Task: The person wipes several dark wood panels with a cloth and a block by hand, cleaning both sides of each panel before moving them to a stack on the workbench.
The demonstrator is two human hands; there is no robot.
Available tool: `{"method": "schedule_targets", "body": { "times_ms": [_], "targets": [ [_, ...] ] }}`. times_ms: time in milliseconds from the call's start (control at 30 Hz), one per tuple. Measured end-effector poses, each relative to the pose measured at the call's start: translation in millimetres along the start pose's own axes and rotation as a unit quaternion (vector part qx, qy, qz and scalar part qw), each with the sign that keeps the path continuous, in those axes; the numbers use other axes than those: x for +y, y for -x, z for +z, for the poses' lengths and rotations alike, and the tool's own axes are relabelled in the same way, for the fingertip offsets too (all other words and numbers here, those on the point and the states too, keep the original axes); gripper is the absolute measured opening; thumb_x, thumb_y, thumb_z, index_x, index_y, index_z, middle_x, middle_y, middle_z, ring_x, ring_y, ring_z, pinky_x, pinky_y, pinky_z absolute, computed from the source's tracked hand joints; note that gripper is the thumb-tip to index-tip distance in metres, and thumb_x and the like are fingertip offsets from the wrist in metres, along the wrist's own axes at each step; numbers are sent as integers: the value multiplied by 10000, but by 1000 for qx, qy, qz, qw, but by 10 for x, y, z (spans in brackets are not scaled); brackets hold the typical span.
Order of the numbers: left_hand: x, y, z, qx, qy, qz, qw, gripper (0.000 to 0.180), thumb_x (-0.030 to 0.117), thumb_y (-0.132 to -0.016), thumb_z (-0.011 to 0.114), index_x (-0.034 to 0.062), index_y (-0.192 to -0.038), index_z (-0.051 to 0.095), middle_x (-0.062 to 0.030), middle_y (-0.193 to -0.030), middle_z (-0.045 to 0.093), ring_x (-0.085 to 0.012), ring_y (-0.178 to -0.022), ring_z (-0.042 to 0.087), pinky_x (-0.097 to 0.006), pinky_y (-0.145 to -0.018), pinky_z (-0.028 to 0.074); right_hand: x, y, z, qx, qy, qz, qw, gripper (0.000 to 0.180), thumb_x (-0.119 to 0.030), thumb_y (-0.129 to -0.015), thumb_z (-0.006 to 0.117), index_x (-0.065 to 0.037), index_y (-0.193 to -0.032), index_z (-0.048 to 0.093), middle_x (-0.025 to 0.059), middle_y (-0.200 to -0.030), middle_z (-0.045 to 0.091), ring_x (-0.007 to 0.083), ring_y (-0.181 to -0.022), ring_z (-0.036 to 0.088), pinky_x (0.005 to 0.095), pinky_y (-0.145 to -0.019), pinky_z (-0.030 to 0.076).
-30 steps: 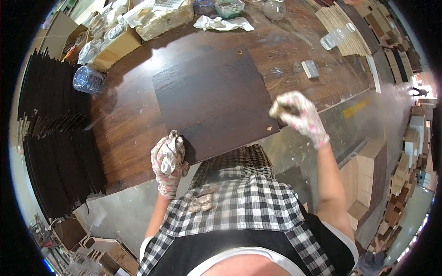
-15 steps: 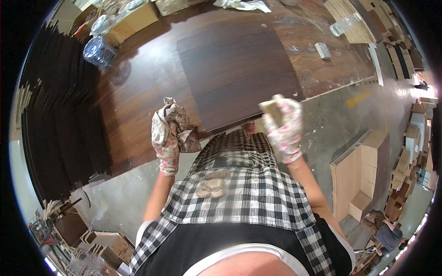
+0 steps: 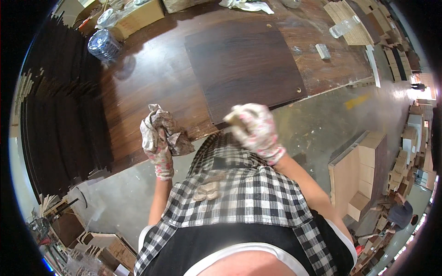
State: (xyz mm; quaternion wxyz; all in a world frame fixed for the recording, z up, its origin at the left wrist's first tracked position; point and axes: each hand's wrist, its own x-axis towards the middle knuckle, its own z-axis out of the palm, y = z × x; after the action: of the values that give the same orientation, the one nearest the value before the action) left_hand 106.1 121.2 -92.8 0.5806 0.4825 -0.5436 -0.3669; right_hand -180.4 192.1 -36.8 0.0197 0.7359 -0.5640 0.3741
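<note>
A dark brown wood-grain panel (image 3: 244,69) lies flat on the workbench, with a small round hole near each of two right-hand corners. My left hand (image 3: 159,161), in a floral-print glove, grips a crumpled, stained rag (image 3: 171,132) over the bench's front edge, left of the panel. My right hand (image 3: 258,129), gloved the same way and slightly blurred, is closed around a small tan block (image 3: 236,121). It is in front of my checked apron, near the panel's front edge. What the block is made of cannot be made out.
Tall stacks of dark boards (image 3: 69,133) stand left. Behind are a large clear blue plastic jug (image 3: 104,46), a cardboard box (image 3: 138,22) and a white cloth (image 3: 248,5). A small pale block (image 3: 323,51) and clear bottle (image 3: 344,26) lie right. Another person (image 3: 399,215) is lower right.
My right hand has swung left with the block, from beside the panel's front right to before my apron. My left hand has moved slightly left and down with the rag. The view shifted a little.
</note>
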Motion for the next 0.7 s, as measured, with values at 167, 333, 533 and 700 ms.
{"method": "schedule_targets", "body": {
  "times_ms": [167, 333, 533, 700],
  "targets": [
    [397, -157, 75, -1, -154, 33, 988, 326, -20, -936, 597, -2, -1262, 600, -88, -1191, 648, -187, -1071, 616, -324, -955, 484, 681, 353, -824, 155, 132, 248, 947, 433, -74, -820, 754, -75, -1237, 635, 109, -1144, 570, 242, -1053, 600, 367, -927, 509],
    [513, -389, 99, 7, -145, 85, 986, 293, 25, -948, 616, 3, -1241, 608, -94, -1160, 673, -216, -994, 649, -328, -898, 515, 226, 215, -823, 80, 23, 128, 988, 446, -49, -800, 756, -72, -1230, 637, 114, -1141, 614, 256, -1053, 620, 366, -918, 527],
    [970, -458, 465, -87, -284, 257, 920, 342, 88, -951, 656, 4, -1279, 603, -94, -1268, 645, -228, -1115, 616, -336, -965, 488, 689, 289, -1249, 162, 92, 262, 947, 447, 13, -789, 750, -42, -1220, 644, 114, -1145, 617, 231, -1058, 634, 367, -945, 524],
    [1308, -492, 890, -245, -101, 194, 944, 428, 153, -831, 742, 75, -1239, 638, -155, -1243, 636, -320, -1154, 606, -429, -1000, 468, 661, -187, -1385, -8, -174, 169, 970, 422, -15, -762, 775, -59, -1174, 690, 106, -1153, 663, 234, -1083, 647, 369, -936, 530]
  ]
}}
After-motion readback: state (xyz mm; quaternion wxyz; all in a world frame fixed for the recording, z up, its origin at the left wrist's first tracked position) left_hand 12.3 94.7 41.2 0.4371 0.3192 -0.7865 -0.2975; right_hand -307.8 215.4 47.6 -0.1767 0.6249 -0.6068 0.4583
